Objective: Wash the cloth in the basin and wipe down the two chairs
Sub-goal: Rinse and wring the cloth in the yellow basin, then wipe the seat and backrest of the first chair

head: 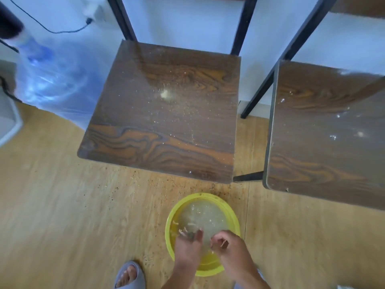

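Observation:
A yellow basin (pixel 170 217) stands on the wooden floor in front of me, filled with cloudy water and floating scraps. A pale grey cloth (pixel 203 217) lies soaked inside it. My left hand (pixel 188 247) and my right hand (pixel 228 246) are both in the basin at its near side, fingers curled on the cloth's near edge. Beyond the basin stands the left chair (pixel 158 113), its dark wood-grain seat dusted with crumbs and a pale lump. The right chair (pixel 325 132) is beside it, also speckled with white bits.
A large blue water bottle (pixel 52 80) stands to the left of the left chair, with a black cable (pixel 62 31) on the wall behind. Crumbs are scattered over the floor (pixel 62 205) around the basin. My foot in a grey slipper (pixel 129 276) is at bottom left.

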